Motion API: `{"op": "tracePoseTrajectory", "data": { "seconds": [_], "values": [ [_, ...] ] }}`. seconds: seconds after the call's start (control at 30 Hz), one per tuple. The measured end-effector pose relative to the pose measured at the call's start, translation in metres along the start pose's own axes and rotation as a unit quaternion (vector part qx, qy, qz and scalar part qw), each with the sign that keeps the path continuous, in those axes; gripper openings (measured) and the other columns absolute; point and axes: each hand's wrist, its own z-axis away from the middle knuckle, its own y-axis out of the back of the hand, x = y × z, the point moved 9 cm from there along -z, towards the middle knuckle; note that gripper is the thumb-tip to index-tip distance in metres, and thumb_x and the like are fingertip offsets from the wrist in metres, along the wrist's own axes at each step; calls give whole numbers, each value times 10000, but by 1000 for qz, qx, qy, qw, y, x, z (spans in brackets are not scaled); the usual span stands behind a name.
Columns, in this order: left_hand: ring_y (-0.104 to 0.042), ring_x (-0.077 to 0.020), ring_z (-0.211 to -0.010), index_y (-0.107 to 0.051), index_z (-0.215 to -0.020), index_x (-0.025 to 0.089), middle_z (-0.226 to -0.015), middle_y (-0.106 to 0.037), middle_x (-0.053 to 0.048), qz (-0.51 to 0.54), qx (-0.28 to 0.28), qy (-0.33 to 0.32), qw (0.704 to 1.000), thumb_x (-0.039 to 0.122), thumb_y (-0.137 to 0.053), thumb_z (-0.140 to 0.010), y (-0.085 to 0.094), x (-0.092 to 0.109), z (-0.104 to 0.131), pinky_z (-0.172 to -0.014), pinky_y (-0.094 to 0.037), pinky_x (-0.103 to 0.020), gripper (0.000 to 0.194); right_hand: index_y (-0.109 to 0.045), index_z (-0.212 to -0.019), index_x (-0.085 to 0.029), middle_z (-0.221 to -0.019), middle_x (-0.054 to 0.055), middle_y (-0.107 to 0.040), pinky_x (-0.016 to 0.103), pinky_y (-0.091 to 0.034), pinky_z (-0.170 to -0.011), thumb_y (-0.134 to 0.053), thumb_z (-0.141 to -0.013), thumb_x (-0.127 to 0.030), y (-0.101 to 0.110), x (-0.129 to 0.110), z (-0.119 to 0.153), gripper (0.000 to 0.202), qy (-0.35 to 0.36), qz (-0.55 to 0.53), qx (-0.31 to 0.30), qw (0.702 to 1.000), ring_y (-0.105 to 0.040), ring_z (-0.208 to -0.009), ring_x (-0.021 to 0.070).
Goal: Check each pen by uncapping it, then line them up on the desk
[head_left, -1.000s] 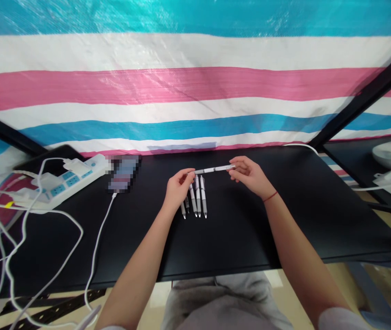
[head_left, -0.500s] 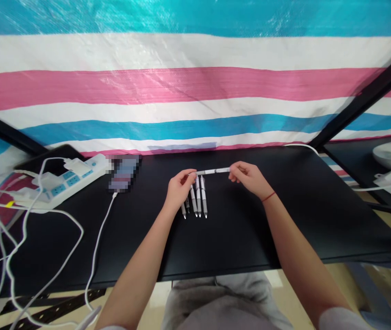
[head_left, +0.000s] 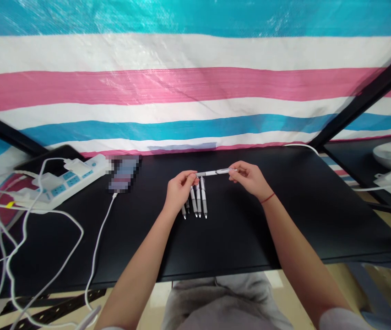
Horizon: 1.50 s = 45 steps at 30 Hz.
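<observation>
A white and grey pen is stretched sideways between my two hands, just above the black table. My left hand pinches its grey end between thumb and fingers. At the other end, by the clip, the fingertips of my right hand are closed on it; a red cord circles that wrist. Below the held pen lie several similar pens side by side, tips toward me. My left hand partly covers the leftmost ones, one of which looks dark.
To the left, a white power strip holds plugs and tangled white cables. A phone, its screen blurred out, lies on the black table with a charging cable attached. Striped sheeting hangs behind; a dark frame post slants at right.
The held pen has turned about its length, so its clip now shows near my right hand. Its right end sits slightly lower. The pens on the table have not moved.
</observation>
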Motion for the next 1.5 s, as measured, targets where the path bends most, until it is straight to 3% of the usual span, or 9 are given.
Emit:
{"op": "tracePoseTrajectory", "data": {
  "seconds": [0.13, 0.3, 0.43, 0.57, 0.7, 0.93, 1.2, 1.5],
  "values": [
    [-693, -172, -795, -683, -1011, 170, -799, -727, -50, -22, 20, -24, 999, 428, -600, -846, -3, 11, 7, -801, -524, -298, 318, -631, -877, -181, -670, 20, -643, 293, -541, -586, -700, -760, -451, 1, 1, -1, 303, -17, -93, 39, 995, -641, -644, 163],
    [-678, -170, -799, -672, -1008, 194, -887, -722, -47, -89, 15, -57, 994, 371, -621, -834, -18, 20, 17, -759, -511, -289, 253, -536, -1154, -259, -869, 13, -648, 272, -560, -551, -708, -740, -464, -5, 9, -2, 493, -44, -199, 84, 975, -644, -706, 151],
    [-668, -160, -769, -645, -954, 186, -860, -708, -39, -89, -70, -52, 992, 326, -628, -821, -47, 22, 29, -732, -509, -279, 194, -419, -1249, -296, -897, 4, -653, 296, -586, -609, -733, -709, -458, -5, 6, -1, 645, -26, -182, 116, 976, -648, -733, 154],
    [-671, -160, -807, -601, -933, 175, -896, -716, -59, -9, -140, 10, 990, 351, -611, -839, -70, 16, 40, -749, -510, -280, 200, -410, -1193, -282, -906, 23, -683, 319, -589, -623, -742, -696, -465, -6, -2, 1, 625, -16, -171, 104, 980, -662, -780, 181],
    [-654, -141, -726, -581, -1117, 177, -863, -719, -52, 18, -181, 54, 982, 351, -608, -845, -81, 7, 45, -729, -509, -283, 324, -472, -1113, -251, -892, 37, -697, 320, -591, -599, -757, -685, -457, -10, -6, 3, 554, -37, -163, 70, 984, -675, -727, 186],
    [-652, -145, -699, -629, -1096, 144, -878, -716, -79, 51, -200, 91, 974, 353, -649, -810, -85, -5, 44, -687, -524, -285, 355, -481, -1123, -247, -901, 36, -696, 334, -606, -614, -737, -707, -470, -13, -8, 4, 537, -38, -143, 53, 988, -693, -714, 190],
    [-663, -147, -732, -603, -1146, 118, -890, -717, -104, 100, -203, 140, 964, 368, -656, -811, -87, -2, 44, -652, -541, -265, 422, -520, -1096, -220, -869, 45, -700, 316, -600, -550, -761, -686, -452, -19, -7, 5, 528, -51, -145, 41, 987, -706, -700, 211],
    [-656, -148, -749, -648, -1033, 140, -878, -715, -82, 63, -188, 127, 972, 335, -676, -792, -81, 4, 43, -614, -557, -245, 311, -524, -1099, -224, -938, 61, -714, 330, -616, -578, -753, -718, -416, -23, -8, 6, 484, -40, -158, 25, 986, -715, -737, 215]
  ]
}}
